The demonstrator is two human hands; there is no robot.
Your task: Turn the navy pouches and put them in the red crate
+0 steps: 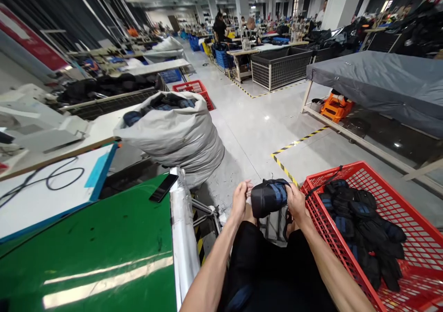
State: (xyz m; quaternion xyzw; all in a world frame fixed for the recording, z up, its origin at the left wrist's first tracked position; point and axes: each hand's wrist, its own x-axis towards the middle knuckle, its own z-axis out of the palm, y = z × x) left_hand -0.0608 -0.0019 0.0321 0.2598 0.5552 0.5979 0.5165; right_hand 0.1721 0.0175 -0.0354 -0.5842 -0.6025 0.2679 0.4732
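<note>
A rolled black and blue fabric bundle (269, 197) is held over my lap between both hands. My left hand (241, 200) pinches its left end with closed fingers. Wrapped around its right side is my right hand (296, 202). Black fabric lies across my lap below. To my right stands a red plastic basket (420, 238) holding several similar black and blue pieces (360, 224).
A green table (104, 243) with a black phone (164, 188) is at my left, beside a white board with a cable. A large grey sack (176, 136) of fabric stands ahead on the floor. Yellow-black floor tape, a grey-covered table and distant workers lie beyond.
</note>
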